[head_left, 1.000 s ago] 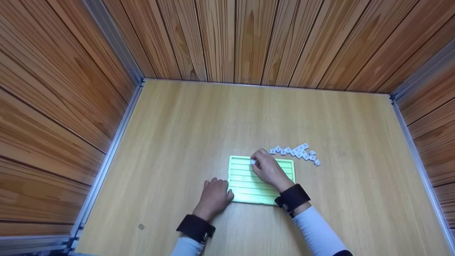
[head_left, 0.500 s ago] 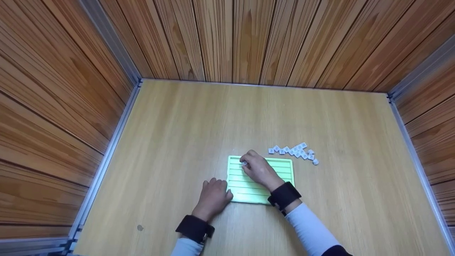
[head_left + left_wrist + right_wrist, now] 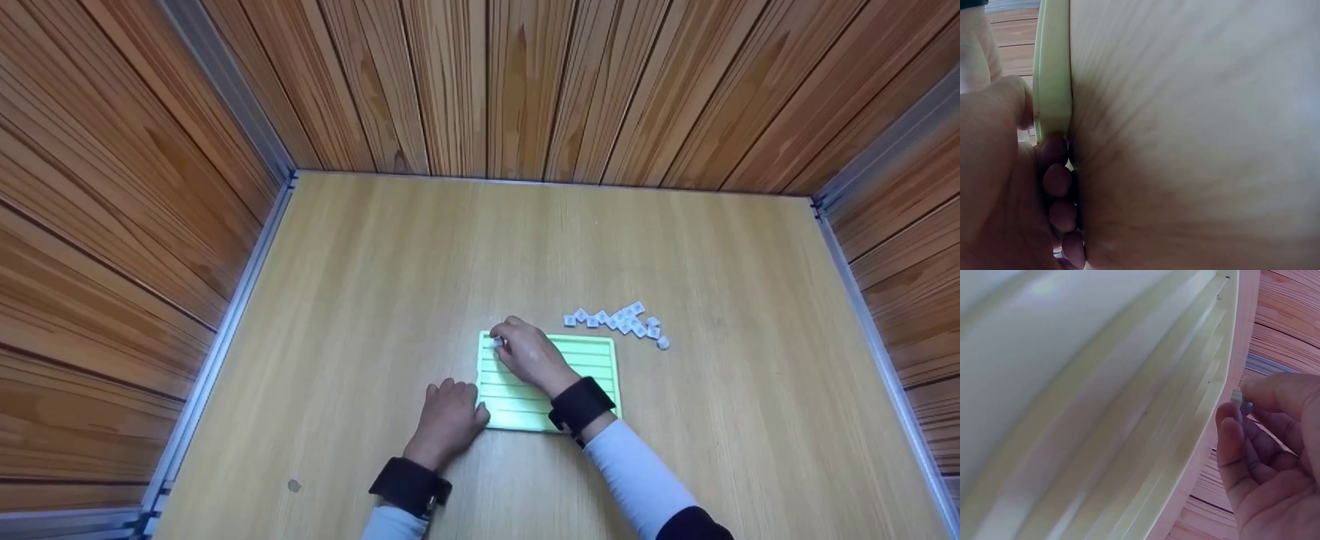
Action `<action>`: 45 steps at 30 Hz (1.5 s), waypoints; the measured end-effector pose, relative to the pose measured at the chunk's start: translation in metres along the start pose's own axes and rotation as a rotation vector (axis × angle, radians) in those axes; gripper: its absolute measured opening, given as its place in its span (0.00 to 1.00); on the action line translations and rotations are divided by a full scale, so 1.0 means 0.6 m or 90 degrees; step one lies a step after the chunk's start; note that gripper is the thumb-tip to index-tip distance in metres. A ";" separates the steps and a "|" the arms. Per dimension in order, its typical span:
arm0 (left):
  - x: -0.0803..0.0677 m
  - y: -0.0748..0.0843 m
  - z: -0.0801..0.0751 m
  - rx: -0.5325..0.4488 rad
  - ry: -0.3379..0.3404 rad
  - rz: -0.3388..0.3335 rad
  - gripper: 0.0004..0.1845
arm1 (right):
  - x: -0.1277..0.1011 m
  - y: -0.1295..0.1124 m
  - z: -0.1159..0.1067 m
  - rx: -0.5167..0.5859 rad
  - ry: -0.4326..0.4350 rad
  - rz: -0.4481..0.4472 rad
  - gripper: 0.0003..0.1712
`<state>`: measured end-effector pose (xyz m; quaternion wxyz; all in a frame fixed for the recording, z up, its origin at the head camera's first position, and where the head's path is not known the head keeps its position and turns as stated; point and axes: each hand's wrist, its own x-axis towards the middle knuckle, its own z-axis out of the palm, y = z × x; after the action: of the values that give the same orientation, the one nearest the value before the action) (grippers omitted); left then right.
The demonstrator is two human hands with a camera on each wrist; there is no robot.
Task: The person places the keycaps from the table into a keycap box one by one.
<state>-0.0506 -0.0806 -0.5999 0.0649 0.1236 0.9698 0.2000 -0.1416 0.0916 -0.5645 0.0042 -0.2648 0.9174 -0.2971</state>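
A light green tray (image 3: 551, 409) with raised ridges across it lies on the table. Over its upper left corner, my right hand (image 3: 529, 356) pinches a small white cube (image 3: 1237, 397) between thumb and fingertips. The right wrist view has that cube close to the tray's rim (image 3: 1229, 363). At the tray's lower left edge, my left hand (image 3: 450, 416) holds the tray with the thumb on its side and the fingers curled beside it. Left wrist fingertips (image 3: 1063, 214) show against the tabletop, by the end of the tray's edge (image 3: 1053, 73).
Several small white cubes (image 3: 625, 322), with dark marks on their faces, lie in a loose line behind the tray to the right. Wood-plank walls (image 3: 517, 90) with grey metal edging surround the table. A dark round spot (image 3: 294, 486) marks the tabletop at lower left.
My right hand has slid left along the tray's far edge, carrying the pinched cube toward the upper left corner. The left hand and the loose cubes stay put.
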 end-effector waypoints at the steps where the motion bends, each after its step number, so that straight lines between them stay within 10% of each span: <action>1: -0.001 0.000 0.001 0.002 0.003 0.003 0.12 | 0.002 -0.001 0.003 -0.005 0.004 -0.006 0.09; 45: 0.001 -0.003 0.006 0.019 0.008 0.000 0.12 | 0.019 -0.014 0.037 -0.142 0.035 -0.017 0.03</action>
<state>-0.0508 -0.0805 -0.6041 0.0572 0.1233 0.9731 0.1859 -0.1440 0.0683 -0.5763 -0.0547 -0.2675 0.9409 -0.2004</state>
